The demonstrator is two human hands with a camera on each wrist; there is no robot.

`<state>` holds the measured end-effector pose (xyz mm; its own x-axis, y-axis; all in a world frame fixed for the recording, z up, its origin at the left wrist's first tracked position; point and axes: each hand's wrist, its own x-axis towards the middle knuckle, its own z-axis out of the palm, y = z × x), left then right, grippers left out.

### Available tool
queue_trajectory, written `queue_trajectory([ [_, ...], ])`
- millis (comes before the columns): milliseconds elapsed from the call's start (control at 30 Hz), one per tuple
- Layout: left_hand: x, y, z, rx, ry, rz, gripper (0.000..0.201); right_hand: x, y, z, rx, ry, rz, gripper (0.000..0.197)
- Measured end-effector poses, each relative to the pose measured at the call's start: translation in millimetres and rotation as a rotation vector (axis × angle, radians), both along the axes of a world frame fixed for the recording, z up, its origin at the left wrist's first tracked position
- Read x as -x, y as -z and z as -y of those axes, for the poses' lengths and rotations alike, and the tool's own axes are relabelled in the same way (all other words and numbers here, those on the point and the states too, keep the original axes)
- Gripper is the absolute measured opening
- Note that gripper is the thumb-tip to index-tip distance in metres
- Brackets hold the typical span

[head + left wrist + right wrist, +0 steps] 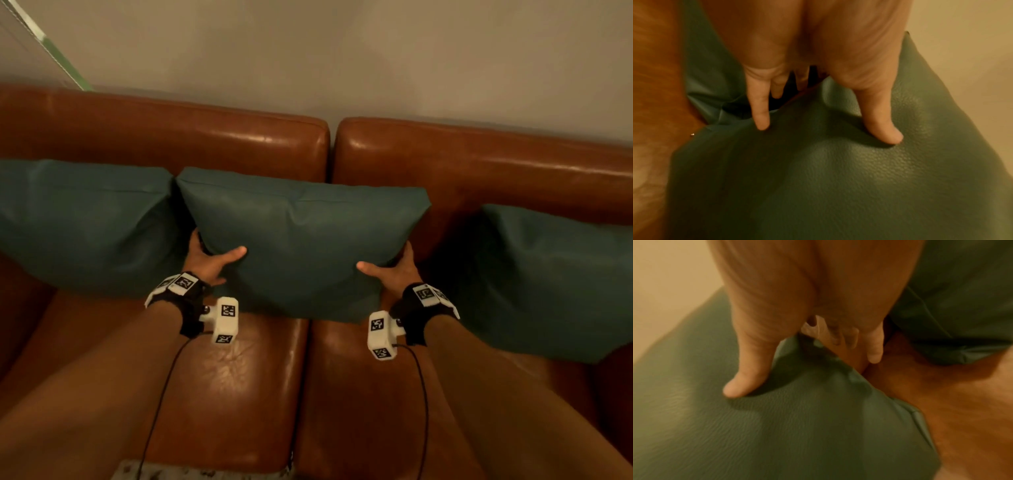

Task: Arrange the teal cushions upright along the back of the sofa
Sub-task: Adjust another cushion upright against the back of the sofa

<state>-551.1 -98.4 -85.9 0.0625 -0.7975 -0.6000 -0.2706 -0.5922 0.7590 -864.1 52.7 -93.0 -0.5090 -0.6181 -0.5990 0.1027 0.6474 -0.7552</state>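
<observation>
Three teal cushions lean against the back of a brown leather sofa (pixel 479 161). The middle cushion (pixel 301 233) stands upright over the gap between the two backrests. My left hand (pixel 209 257) grips its left edge, thumb on the front face, fingers behind. My right hand (pixel 394 267) grips its right edge the same way. In the left wrist view the thumb presses into the middle cushion (pixel 838 178); in the right wrist view the thumb dents the cushion (pixel 777 426). The left cushion (pixel 78 222) touches the middle one. The right cushion (pixel 555 277) leans apart from it.
A plain wall (pixel 342 51) rises behind the sofa. Bare seat leather (pixel 233 377) lies in front of the cushions under my forearms. A strip of speckled floor (pixel 205 472) shows at the seat's front edge.
</observation>
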Motion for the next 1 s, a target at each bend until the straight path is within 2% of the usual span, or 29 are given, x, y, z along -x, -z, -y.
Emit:
queue_trajectory([
  [133,-3,8,7,-0.071,0.033,-0.037,0.082,-4,12,8,0.058,0.061,0.152,0.130],
  [233,-6,11,2,-0.107,0.033,-0.083,0.075,-8,6,9,0.100,0.117,0.266,0.111],
  [333,-1,10,-3,-0.091,0.016,-0.109,0.067,-8,3,2,0.092,0.116,0.254,0.083],
  [400,4,9,-9,-0.092,0.013,-0.123,0.064,-5,3,-8,0.080,0.134,0.236,0.077],
  [667,29,5,-18,-0.103,0.042,-0.117,0.074,11,-4,-23,0.073,0.155,0.168,0.082],
  [800,34,-3,-12,-0.094,0.033,-0.080,0.076,9,6,-18,0.100,0.148,0.132,0.116],
  [1000,36,-5,-4,-0.076,-0.013,-0.055,0.076,10,10,-13,0.073,0.110,0.128,0.108],
])
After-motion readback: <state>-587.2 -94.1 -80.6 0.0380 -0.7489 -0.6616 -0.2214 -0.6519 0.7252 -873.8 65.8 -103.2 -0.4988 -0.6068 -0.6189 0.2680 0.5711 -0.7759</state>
